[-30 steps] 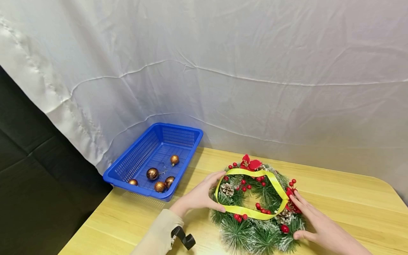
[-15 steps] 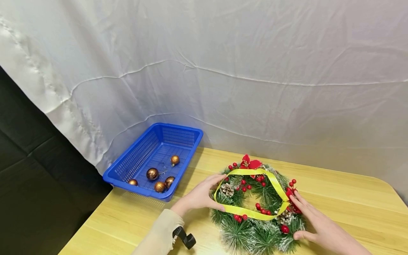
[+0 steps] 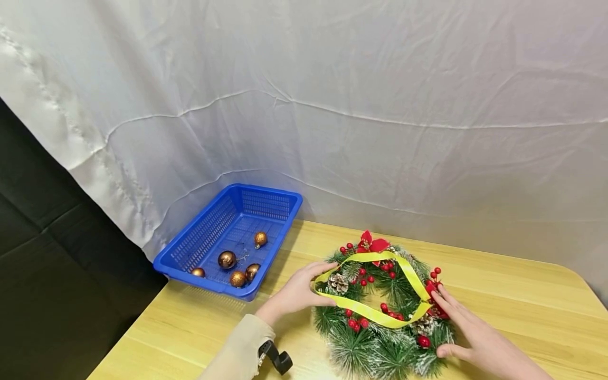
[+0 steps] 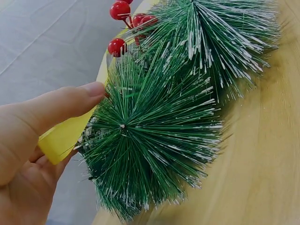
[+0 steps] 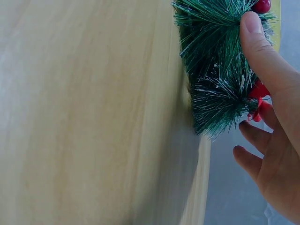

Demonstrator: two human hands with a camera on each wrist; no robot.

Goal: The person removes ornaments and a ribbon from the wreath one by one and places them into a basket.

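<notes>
A green wreath (image 3: 353, 348) with frosted needles, red berries, pinecones and red flowers lies on the table. A yellow ribbon (image 3: 375, 315) forms a wide loop across its top. My left hand (image 3: 299, 289) is at the wreath's left edge, thumb and fingers spread apart. The loop's left end bulges between them, and in the left wrist view the thumb (image 4: 70, 105) touches the ribbon (image 4: 65, 136) beside the needles. At the right edge rests my right hand (image 3: 467, 327), its fingers near a red flower (image 3: 436, 301). Its thumb (image 5: 258, 40) lies against the needles in the right wrist view.
A blue plastic basket (image 3: 273, 198) stands left of the wreath at the back of the table. Several brown and gold baubles (image 3: 227, 259) lie in it. A pale cloth (image 3: 380, 105) hangs behind the wooden table (image 3: 513, 285). A black wrist mount (image 3: 275, 357) sits at the left sleeve.
The ribbon's left end has shifted left and the lower strand slightly up, with the left thumb moving up a little. The wreath and right hand stay in place.
</notes>
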